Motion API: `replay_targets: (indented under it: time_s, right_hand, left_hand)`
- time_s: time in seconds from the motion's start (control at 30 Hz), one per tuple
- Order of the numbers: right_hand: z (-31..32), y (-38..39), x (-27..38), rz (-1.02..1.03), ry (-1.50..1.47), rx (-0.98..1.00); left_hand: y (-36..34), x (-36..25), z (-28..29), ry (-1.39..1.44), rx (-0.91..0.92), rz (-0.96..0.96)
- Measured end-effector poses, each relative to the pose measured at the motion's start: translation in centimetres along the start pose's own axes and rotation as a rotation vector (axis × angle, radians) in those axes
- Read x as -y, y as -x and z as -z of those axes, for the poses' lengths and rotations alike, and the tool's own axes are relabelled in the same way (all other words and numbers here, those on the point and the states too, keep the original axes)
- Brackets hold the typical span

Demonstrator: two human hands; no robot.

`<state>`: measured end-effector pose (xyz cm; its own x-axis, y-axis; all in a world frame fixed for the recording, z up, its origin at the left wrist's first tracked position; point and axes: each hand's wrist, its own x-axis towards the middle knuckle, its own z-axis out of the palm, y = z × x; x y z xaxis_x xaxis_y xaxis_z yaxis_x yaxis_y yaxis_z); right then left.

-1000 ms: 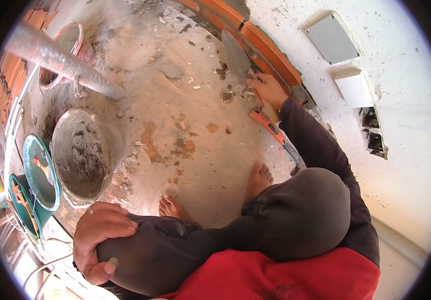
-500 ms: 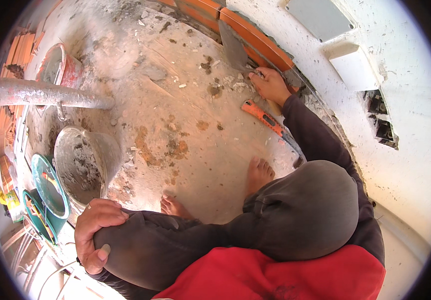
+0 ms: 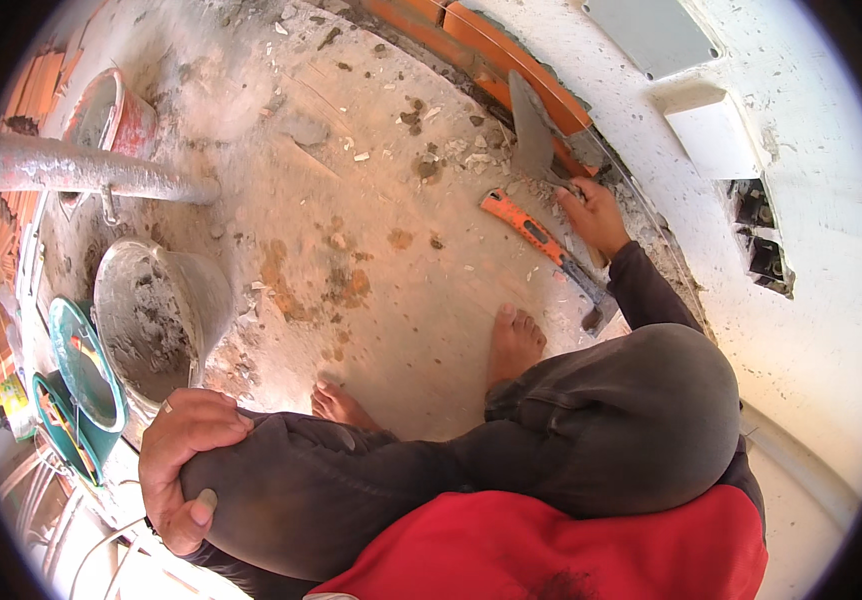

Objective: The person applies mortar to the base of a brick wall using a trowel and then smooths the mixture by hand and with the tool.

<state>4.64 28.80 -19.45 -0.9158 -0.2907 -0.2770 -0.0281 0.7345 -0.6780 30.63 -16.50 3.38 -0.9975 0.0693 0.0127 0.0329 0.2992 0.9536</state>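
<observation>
My right hand is closed around the handle of a trowel, its grey blade pointing away along the foot of the wall. The blade lies against the low row of orange bricks; whether it touches mortar there I cannot tell. Just left of that hand, a hammer with an orange grip lies on the dusty floor. My left hand rests curled over my left knee, its fingers bent round the dark trouser cloth.
A mortar-caked bucket stands at the left, with teal containers beside it. Behind are a red-rimmed bucket and a crusted pole. A taut string runs along the bricks. The white wall has open box holes.
My right hand has drawn the trowel back toward me and to the right along the bricks. The left hand stays on the knee.
</observation>
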Motion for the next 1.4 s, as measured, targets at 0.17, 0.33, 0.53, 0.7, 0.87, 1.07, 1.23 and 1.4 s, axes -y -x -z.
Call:
replay_targets:
  time_s: [0.17, 0.33, 0.53, 0.7, 0.87, 1.07, 1.23, 1.4]
  right_hand:
    - [0.6, 2.9, -1.7, 0.07, 0.067, -0.076]
    - [0.8, 6.6, -1.1, 0.057, 0.362, -0.165]
    - [1.7, 9.6, 5.5, 0.173, 0.395, -0.147]
    - [1.4, 6.9, 17.3, 0.608, 0.388, 0.102]
    - [-4.4, 3.8, 31.5, 1.076, 0.142, 0.54]
    - [-15.3, 4.6, 41.2, 0.818, -0.223, 0.995]
    - [-16.8, 5.4, 41.5, 0.496, -0.187, 1.179]
    - [-11.4, 2.7, 32.7, 0.789, -0.058, 0.873]
  left_hand:
    - [0.2, 0.2, -0.1, -0.001, -0.02, -0.039]
    - [0.2, -0.1, 0.6, -0.046, 0.03, -0.049]
    - [1.5, 0.0, 0.7, -0.041, -0.008, -0.094]
    - [2.0, 0.0, 1.4, -0.069, 0.069, -0.177]
    - [4.4, -0.4, 2.5, 0.001, 0.069, -0.163]
    - [6.0, -0.6, 2.6, -0.012, 0.031, -0.208]
    - [6.7, -0.8, 3.8, -0.062, 0.048, -0.206]
    - [7.0, 0.7, 4.9, -0.037, 0.043, -0.1]
